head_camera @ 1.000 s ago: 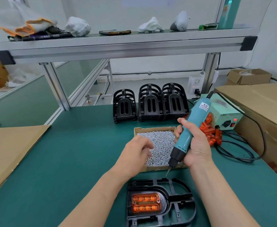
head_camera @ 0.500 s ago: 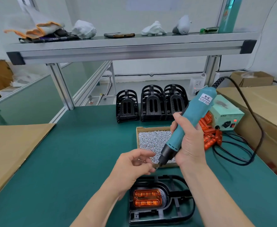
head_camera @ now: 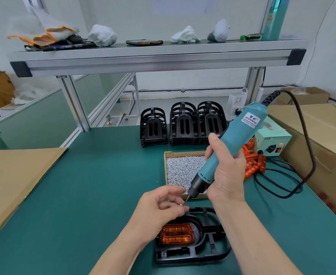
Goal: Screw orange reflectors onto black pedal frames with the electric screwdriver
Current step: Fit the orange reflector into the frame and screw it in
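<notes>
Hands engaged: left hand [head_camera: 159, 207] pinches a tiny, likely slippery screw [head_camera: 181, 204] at the bit, right hand [head_camera: 226, 175] grips the electric screwdriver [head_camera: 234, 139] mid-barrel, above the stiff, seemingly light pedal frame [head_camera: 208, 253] holding its orange reflector [head_camera: 176, 234].

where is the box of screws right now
In the head view the screw box sits right of centre, just in front of the stacked pedal frames, with loose orange reflectors to its right.

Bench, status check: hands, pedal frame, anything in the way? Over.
Left hand pinches screw at bit; right hand grips electric screwdriver. Orange reflector seated in black pedal frame. Only left hand above frame.
</notes>
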`<state>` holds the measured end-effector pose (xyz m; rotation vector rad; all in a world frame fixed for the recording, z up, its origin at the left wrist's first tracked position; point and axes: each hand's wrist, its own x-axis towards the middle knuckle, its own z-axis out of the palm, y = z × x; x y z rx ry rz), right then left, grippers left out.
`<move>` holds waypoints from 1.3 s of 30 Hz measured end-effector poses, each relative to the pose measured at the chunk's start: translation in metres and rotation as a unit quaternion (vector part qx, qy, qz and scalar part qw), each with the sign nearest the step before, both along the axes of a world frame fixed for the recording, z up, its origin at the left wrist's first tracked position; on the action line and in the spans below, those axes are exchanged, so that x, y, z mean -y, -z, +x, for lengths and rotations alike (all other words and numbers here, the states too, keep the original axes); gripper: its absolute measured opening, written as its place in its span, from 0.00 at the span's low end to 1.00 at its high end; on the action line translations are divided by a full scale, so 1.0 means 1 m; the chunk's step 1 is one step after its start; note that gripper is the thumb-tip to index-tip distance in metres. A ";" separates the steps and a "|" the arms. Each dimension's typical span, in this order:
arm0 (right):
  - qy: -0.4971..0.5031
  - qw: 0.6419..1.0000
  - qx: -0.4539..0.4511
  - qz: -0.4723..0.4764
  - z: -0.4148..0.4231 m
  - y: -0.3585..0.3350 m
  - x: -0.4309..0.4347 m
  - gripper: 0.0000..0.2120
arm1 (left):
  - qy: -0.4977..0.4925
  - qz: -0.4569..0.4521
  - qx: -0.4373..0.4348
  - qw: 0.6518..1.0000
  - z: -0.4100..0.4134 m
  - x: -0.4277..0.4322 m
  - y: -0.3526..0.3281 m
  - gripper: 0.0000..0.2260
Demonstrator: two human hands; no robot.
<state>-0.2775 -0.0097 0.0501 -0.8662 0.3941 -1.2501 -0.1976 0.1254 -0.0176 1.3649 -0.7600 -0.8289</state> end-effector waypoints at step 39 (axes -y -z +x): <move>0.095 0.989 -0.095 -0.058 -0.002 0.009 -0.033 0.10 | -0.112 0.110 0.542 0.825 -0.039 -0.007 0.003 0.24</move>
